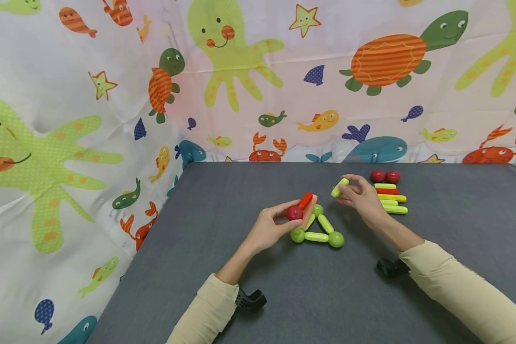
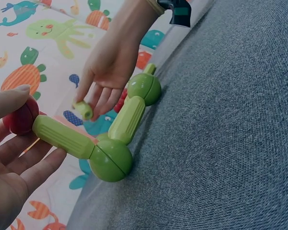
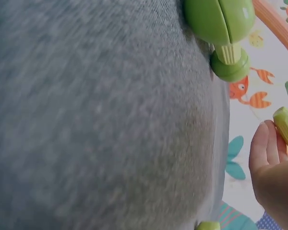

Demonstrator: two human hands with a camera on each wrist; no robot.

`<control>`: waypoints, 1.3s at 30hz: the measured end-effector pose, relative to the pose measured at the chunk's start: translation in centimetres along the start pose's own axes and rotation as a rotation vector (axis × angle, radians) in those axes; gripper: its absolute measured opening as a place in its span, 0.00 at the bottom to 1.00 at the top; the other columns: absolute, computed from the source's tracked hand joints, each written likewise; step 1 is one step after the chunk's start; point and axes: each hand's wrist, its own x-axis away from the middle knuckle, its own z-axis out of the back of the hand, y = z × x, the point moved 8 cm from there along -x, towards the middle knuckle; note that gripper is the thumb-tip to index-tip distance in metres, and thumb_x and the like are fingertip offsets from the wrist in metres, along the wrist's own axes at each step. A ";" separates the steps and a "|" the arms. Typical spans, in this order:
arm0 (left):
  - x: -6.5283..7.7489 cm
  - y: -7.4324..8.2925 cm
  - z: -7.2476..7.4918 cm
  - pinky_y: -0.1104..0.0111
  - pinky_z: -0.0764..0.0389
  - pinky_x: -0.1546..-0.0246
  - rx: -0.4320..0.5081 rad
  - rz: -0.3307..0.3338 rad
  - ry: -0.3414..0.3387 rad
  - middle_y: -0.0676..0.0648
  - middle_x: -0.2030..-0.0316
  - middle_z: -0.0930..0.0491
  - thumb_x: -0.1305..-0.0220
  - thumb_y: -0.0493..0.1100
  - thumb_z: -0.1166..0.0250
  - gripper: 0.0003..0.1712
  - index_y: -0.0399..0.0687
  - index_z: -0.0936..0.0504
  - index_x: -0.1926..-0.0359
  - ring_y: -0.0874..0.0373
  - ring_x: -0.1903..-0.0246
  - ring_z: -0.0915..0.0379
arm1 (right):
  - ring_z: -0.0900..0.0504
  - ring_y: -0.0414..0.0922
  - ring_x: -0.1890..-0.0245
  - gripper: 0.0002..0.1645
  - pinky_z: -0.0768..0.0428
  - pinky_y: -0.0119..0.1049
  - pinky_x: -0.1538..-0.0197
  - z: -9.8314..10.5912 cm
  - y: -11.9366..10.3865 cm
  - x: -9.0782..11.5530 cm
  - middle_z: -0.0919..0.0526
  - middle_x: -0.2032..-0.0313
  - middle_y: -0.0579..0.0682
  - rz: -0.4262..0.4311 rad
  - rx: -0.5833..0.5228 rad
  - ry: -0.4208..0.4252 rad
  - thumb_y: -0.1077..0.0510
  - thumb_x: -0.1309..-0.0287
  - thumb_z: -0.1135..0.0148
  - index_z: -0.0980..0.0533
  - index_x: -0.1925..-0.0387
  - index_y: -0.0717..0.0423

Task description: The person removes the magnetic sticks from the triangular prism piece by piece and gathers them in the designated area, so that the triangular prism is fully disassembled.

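My left hand (image 1: 270, 230) grips a red ball (image 1: 295, 213) between thumb and fingers, above a triangle of green balls (image 1: 336, 239) and light green sticks (image 1: 316, 237). A red stick (image 1: 305, 200) and an orange stick (image 1: 309, 211) show beside the ball. In the left wrist view, a green stick (image 2: 63, 137) runs from the red ball down to a green ball (image 2: 110, 160). To the right of the triangle and raised above the table, my right hand (image 1: 363, 198) pinches a short light green stick (image 1: 339, 187) by one end, apart from the structure.
On the dark grey table (image 1: 167, 286), past my right hand, lie two red balls (image 1: 392, 177) and a row of sticks, among them a yellow stick (image 1: 392, 198) and a red stick (image 1: 387, 191). A curtain (image 1: 249, 129) printed with sea animals borders the table at the back and left.
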 end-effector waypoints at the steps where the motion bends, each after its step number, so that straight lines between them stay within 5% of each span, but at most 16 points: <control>1: 0.1 0.5 0.0 0.66 0.24 0.52 0.003 0.004 -0.001 0.45 0.43 0.25 0.38 0.42 0.34 0.28 0.47 0.27 0.37 0.54 0.49 0.26 | 0.17 0.43 0.62 0.34 0.21 0.37 0.54 0.2 0.1 0.1 0.20 0.61 0.47 -0.011 -0.013 0.006 0.54 0.33 0.44 0.44 0.36 0.67; 7: 0.9 3.1 0.2 0.63 0.24 0.51 -0.002 0.008 -0.017 0.38 0.43 0.26 0.37 0.35 0.36 0.27 0.36 0.28 0.37 0.46 0.48 0.26 | 0.16 0.44 0.61 0.30 0.23 0.42 0.51 1.8 0.3 0.9 0.20 0.61 0.47 -0.081 -0.128 0.020 0.52 0.35 0.42 0.41 0.38 0.61; 15: -0.1 -0.3 -0.1 0.66 0.24 0.53 0.000 0.015 -0.004 0.45 0.43 0.26 0.38 0.41 0.34 0.28 0.47 0.26 0.37 0.53 0.49 0.26 | 0.15 0.43 0.66 0.20 0.19 0.37 0.58 3.8 0.1 2.2 0.18 0.64 0.46 -0.106 -0.287 0.035 0.57 0.35 0.42 0.38 0.46 0.55; 27: -0.1 -0.6 0.1 0.67 0.23 0.54 0.007 0.013 0.000 0.49 0.43 0.25 0.39 0.45 0.32 0.28 0.52 0.26 0.37 0.57 0.50 0.25 | 0.15 0.42 0.65 0.19 0.19 0.34 0.60 6.9 0.2 4.3 0.18 0.64 0.45 -0.120 -0.351 0.064 0.61 0.37 0.40 0.37 0.50 0.57; 39: -0.2 -0.6 -0.1 0.67 0.23 0.53 0.021 0.012 -0.006 0.50 0.43 0.25 0.39 0.45 0.32 0.28 0.52 0.25 0.37 0.57 0.49 0.25 | 0.16 0.43 0.63 0.23 0.20 0.37 0.57 9.7 1.5 6.3 0.22 0.61 0.44 -0.267 -0.451 0.104 0.61 0.39 0.38 0.39 0.48 0.55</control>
